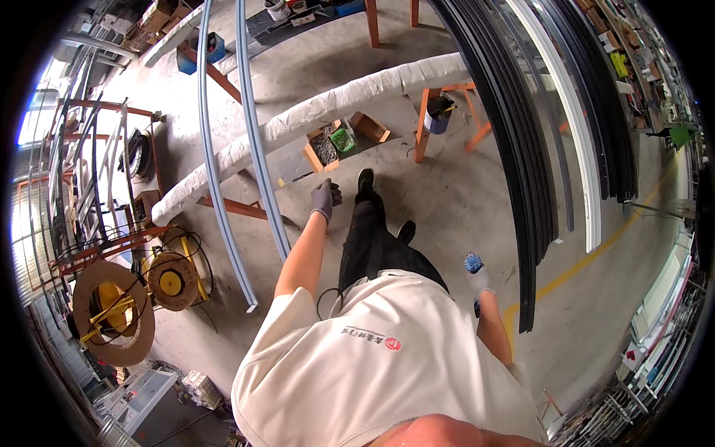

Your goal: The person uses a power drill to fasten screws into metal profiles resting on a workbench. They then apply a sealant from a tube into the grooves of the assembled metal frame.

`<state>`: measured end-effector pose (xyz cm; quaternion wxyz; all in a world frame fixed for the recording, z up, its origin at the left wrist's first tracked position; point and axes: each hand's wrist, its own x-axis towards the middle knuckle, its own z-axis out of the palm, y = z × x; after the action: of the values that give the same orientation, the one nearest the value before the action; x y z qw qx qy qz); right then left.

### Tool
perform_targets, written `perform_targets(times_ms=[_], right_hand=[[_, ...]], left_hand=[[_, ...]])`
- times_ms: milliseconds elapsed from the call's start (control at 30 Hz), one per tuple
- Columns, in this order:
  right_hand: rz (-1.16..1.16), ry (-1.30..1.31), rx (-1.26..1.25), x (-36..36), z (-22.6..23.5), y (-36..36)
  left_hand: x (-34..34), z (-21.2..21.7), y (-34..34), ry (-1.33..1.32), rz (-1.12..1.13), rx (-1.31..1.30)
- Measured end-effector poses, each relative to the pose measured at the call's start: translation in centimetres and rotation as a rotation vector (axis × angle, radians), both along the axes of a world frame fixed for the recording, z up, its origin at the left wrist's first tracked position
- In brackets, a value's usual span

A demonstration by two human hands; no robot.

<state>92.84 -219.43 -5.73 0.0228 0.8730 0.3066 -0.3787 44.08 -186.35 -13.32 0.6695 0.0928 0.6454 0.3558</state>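
My left hand (323, 200), in a grey glove, is out in front with its fingers curled closed. Anything inside them is hidden. Just beyond it is an open cardboard box (311, 158) of small grey metal pieces, beside a green plastic basket (343, 140) and a second open box (370, 127). My right hand (482, 281) hangs low at my right side in a pale glove. It is closed on an object with a rounded blue end (473, 262); a dark part shows by the wrist, and its kind is not clear.
Blue-grey profiles (257, 141) and a white wrapped length (320, 104) cross ahead on orange trestles (421, 134). Long black profiles (514, 141) and a white one (570, 127) lie at right. A bucket (438, 119) hangs near a trestle. Reels (173, 281) stand left.
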Motion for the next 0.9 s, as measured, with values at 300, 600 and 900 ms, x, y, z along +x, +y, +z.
perform_targets(times_ms=[300, 600, 900], right_hand=[[0.051, 0.155, -0.263, -4.7, 4.0, 2.6], [-0.26, 0.282, -0.296, -9.8, 9.9, 12.8], [-0.125, 0.171, -0.349, -15.2, 13.5, 19.7]], left_hand=[[1.1, -13.7, 9.6, 0.833, -0.58, 0.246], [4.6, -15.7, 16.3, 1.308, -1.06, 0.349], [3.0, -16.6, 17.6, 1.212, -1.109, 0.306]])
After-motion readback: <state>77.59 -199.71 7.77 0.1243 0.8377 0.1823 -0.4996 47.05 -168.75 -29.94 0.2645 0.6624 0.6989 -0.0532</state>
